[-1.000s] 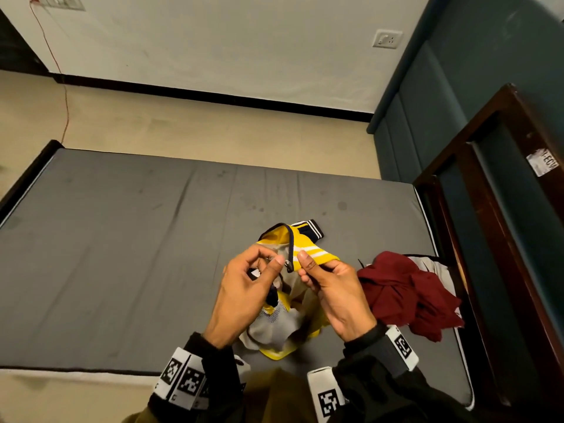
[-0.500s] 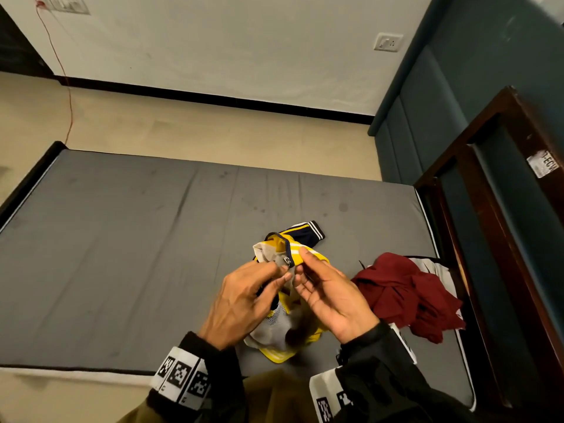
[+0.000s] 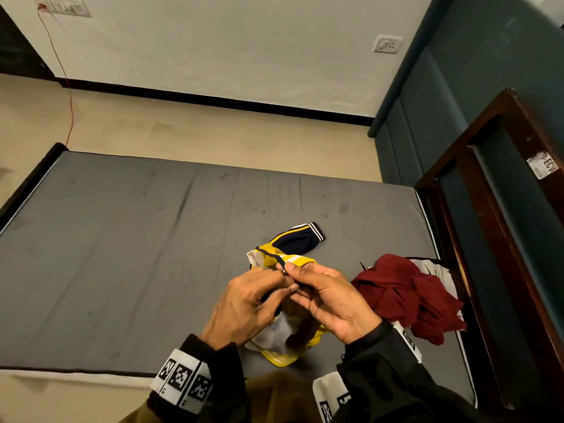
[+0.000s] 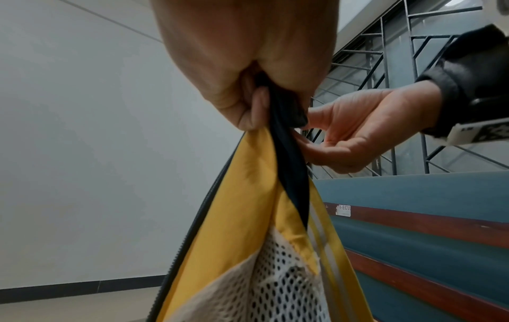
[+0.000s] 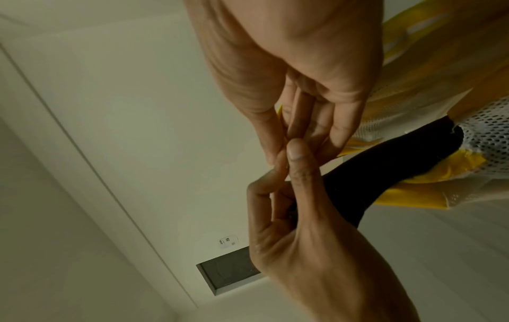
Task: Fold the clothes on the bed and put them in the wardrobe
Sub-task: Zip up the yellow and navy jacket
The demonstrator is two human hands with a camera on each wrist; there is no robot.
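A small yellow jacket (image 3: 285, 346) with navy sleeves, white stripes and a white mesh lining hangs over the near part of the grey bed (image 3: 122, 254). My left hand (image 3: 244, 303) pinches its dark zipper edge, seen close in the left wrist view as yellow jacket cloth (image 4: 242, 207) under the left hand (image 4: 256, 91). My right hand (image 3: 329, 297) pinches the other zipper edge beside it, fingertips meeting the left ones. In the right wrist view the right hand (image 5: 297, 135) nips the jacket (image 5: 391, 156) against the left hand (image 5: 303, 217). One navy sleeve (image 3: 300, 238) lies on the mattress beyond.
A crumpled maroon garment (image 3: 406, 297) lies on a white one (image 3: 439, 270) at the bed's right edge. A dark wooden headboard (image 3: 488, 209) with teal panels rises on the right. Beige floor (image 3: 183, 129) and a white wall lie beyond the bed.
Both hands have drawn closer together at the jacket's zipper, and the jacket's top has dropped lower. The navy sleeve now lies flatter on the mattress.
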